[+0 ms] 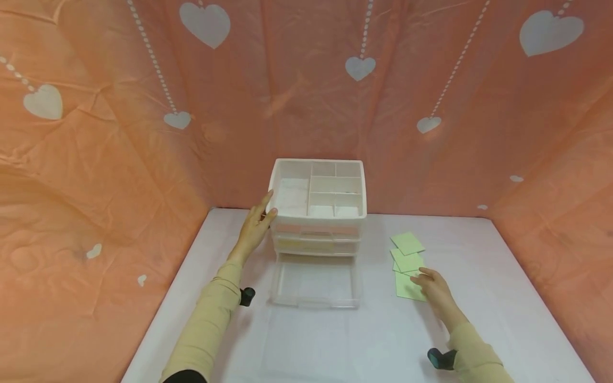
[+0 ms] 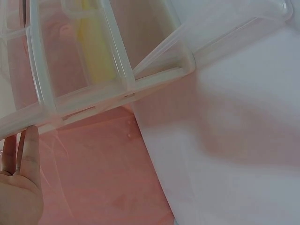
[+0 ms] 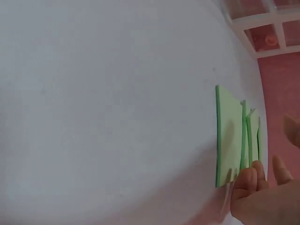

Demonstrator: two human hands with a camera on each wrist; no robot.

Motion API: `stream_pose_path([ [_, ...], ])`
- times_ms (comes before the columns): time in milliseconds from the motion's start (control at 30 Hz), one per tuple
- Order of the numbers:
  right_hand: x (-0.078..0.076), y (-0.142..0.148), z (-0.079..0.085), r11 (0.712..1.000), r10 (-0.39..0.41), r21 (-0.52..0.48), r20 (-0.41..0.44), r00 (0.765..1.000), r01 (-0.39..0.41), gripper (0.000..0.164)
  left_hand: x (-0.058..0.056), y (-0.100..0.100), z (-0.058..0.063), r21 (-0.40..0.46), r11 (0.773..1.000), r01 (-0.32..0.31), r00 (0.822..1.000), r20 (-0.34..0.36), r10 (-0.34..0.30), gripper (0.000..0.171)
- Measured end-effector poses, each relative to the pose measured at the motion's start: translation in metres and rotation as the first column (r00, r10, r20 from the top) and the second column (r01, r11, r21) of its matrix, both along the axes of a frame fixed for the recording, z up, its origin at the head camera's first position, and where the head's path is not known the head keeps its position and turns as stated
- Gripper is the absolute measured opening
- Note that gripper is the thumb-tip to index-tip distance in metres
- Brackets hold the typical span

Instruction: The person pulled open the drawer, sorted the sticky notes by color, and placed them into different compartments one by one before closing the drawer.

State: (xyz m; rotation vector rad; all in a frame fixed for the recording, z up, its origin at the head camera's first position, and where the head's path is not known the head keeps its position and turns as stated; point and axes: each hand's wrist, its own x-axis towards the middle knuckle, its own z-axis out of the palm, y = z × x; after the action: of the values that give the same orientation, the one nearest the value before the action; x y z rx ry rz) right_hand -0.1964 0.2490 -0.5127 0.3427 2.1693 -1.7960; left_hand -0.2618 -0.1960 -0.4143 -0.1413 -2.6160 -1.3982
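At the left, orange cloth [image 1: 86,202] with white hearts [image 1: 44,102] hangs beside the white table [image 1: 383,340], and it runs across the far side and down the right too. From the near left comes a pale sleeve [image 1: 206,314] with a dark device [image 1: 247,296] at the wrist; its left hand [image 1: 255,226] rests on the left side of the drawer unit [image 1: 318,223], fingers straight and spread from the thumb, which lies at the near left corner. The unit stands at the far middle of the table, its top divided into compartments, one large at the left and several small ones at the right. Its bottom drawer [image 1: 328,304] is pulled out toward the near side; the drawers above are in, and something yellow [image 2: 96,44] shows through one clear front. Right of the unit, the green squares [image 1: 407,261] lie overlapping in a row from far to near. At their near right is the right hand [image 1: 436,291], fingers loosely bent and apart from the thumb, fingertips over the nearest square; whether they touch it I cannot tell.
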Motion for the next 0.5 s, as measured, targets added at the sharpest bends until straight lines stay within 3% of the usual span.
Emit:
stream_pose_path([
  [333, -0.002, 0.008, -0.012, 0.990, 0.033, 0.133, 0.090, 0.995, -0.045, 0.088, 0.001, 0.000, 0.001, -0.004, 1.000, 0.003, 1.000, 0.006, -0.003, 0.052],
  [433, -0.002, 0.010, -0.013, 0.964, 0.064, 0.255, 0.072, 0.995, -0.081, 0.087, 0.001, 0.000, 0.002, 0.010, 1.000, 0.004, 1.000, 0.008, -0.004, 0.052],
  [500, -0.002, 0.012, -0.014, 0.928, 0.097, 0.357, 0.043, 0.994, -0.106, 0.084, 0.001, 0.000, 0.002, 0.011, 1.000, 0.006, 1.000, 0.006, -0.006, 0.052],
])
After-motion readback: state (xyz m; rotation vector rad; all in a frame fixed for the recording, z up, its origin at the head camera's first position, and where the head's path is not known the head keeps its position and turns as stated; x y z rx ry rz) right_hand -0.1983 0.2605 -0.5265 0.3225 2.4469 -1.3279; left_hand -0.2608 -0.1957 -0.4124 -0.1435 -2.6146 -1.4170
